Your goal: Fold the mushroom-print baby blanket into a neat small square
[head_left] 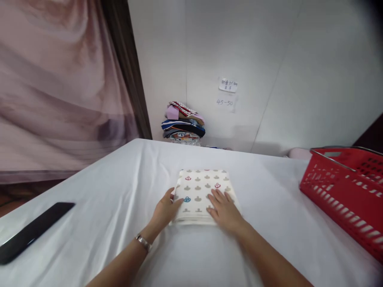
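A folded cream cloth [203, 187] printed with small grey, red and blue motifs lies on the white-covered table [119, 191]. My left hand [165, 209] cups the cloth's left near edge, thumb on top and fingers curled against the side. My right hand [224, 210] lies flat on the cloth's near right part, fingers stretched out and together. A watch [143, 241] is on my left wrist.
A red plastic basket [344, 195] with a metal handle stands at the right edge. A flat black object [32, 231] lies at the left near corner. A stack of folded fabrics [184, 123] sits at the far side by the wall. A pink curtain [60, 87] hangs at left.
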